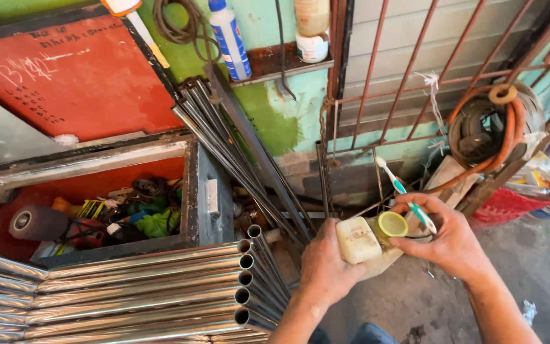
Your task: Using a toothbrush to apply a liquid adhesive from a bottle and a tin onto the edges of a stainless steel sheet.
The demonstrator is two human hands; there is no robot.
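My left hand point(326, 267) grips a small cream-white plastic bottle point(359, 241) from below. My right hand point(448, 239) holds a white and teal toothbrush point(405, 192) that points up to the left. That hand's fingers also touch the bottle's yellow-green round cap point(392, 224). Both hands meet over the bottle at the lower middle of the view, just right of the open ends of several shiny steel tubes point(141, 293).
An open red metal toolbox point(97, 210) with tools and rags stands at left. Long steel tubes point(237, 140) lean on the green wall. A wall shelf point(275, 60) carries bottles. An orange hose coil point(488, 127) hangs on a barred gate at right.
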